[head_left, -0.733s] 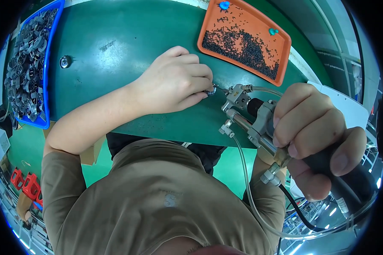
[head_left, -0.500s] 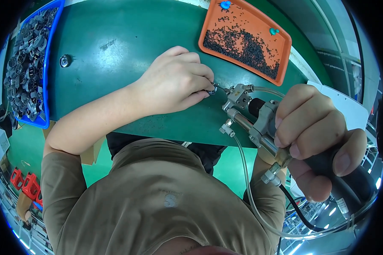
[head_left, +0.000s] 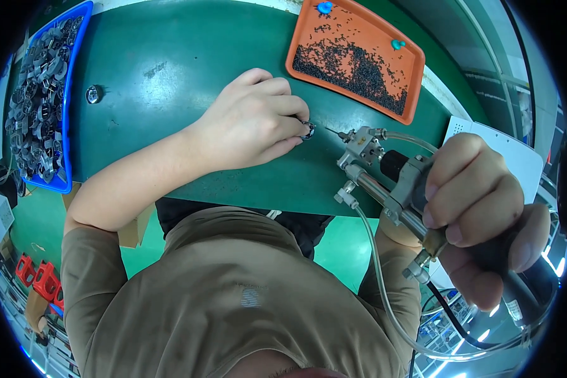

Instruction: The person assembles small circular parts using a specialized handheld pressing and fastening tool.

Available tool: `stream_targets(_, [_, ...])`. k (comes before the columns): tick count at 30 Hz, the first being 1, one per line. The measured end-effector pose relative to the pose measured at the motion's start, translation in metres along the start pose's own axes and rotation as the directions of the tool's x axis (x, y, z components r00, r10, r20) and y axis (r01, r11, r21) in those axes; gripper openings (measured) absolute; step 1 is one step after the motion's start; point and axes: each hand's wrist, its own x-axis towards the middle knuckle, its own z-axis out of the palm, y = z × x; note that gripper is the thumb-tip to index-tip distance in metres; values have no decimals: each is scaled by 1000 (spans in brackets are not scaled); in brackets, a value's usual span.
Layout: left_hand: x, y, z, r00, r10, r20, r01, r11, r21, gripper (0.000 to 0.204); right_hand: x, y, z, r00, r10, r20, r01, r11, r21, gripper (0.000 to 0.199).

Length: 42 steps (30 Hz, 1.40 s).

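Nearer me than the orange tray [head_left: 416, 82], my left hand [head_left: 252, 120] pinches a small dark part [head_left: 308, 130]; my right hand [head_left: 475, 195] grips a tool [head_left: 362, 146], its needle [head_left: 332, 131] clear of the part — finished or not, I can't tell. Left of the tray, pieces [head_left: 44, 101] fill a blue bin [head_left: 67, 126].
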Motion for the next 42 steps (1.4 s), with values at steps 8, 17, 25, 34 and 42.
stream_targets(8, [0,3,2,1000,8,-26,-7,999,43,10,-2,34,7,989,-143,-43,146,985,95,45])
stream_targets(17, [-1,3,3,1000,3,-16,-2,998,63,10,-3,39,15,984,-149,-98,160,981,114,44])
stream_targets(25, [0,2,3,1000,11,-13,-10,997,70,10,-3,35,10,990,-125,-60,130,988,86,46])
stream_targets(34, [-2,3,4,1000,6,-21,-4,998,64,10,-3,34,10,993,-116,-38,118,990,76,46])
stream_targets(42, [-2,3,4,1000,4,-19,-3,998,63,10,-3,35,11,992,-122,-27,124,988,87,46])
